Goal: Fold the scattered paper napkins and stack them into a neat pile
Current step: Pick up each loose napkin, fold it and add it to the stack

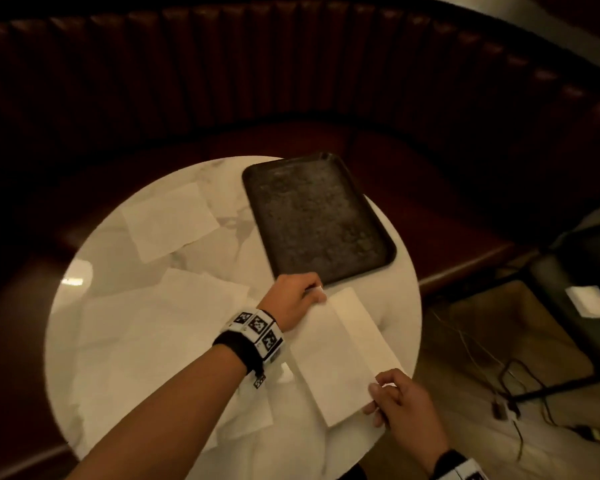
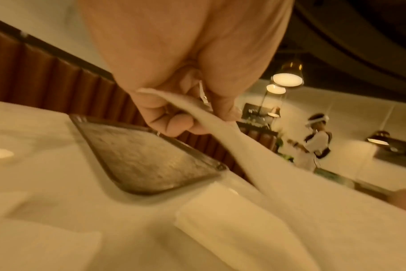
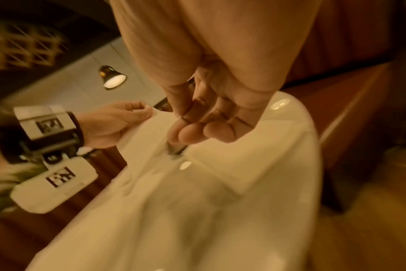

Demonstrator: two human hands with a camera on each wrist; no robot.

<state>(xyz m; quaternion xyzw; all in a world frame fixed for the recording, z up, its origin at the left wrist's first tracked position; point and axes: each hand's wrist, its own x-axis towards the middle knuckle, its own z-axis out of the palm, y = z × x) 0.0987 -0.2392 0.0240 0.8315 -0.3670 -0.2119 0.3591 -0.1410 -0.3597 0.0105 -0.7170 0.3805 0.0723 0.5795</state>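
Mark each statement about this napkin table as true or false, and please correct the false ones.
1. Both hands hold the same folded napkin. True: the left hand pinches its far end, the right hand its near end.
2. The dark tray has a stack of napkins on it. False: nothing lies on the tray.
3. An unfolded napkin lies on the table left of the tray. True.
4. The table is square and wooden. False: it is round, with a white marble-like top.
5. The right hand lies flat and open on the table. False: its fingers pinch the napkin.
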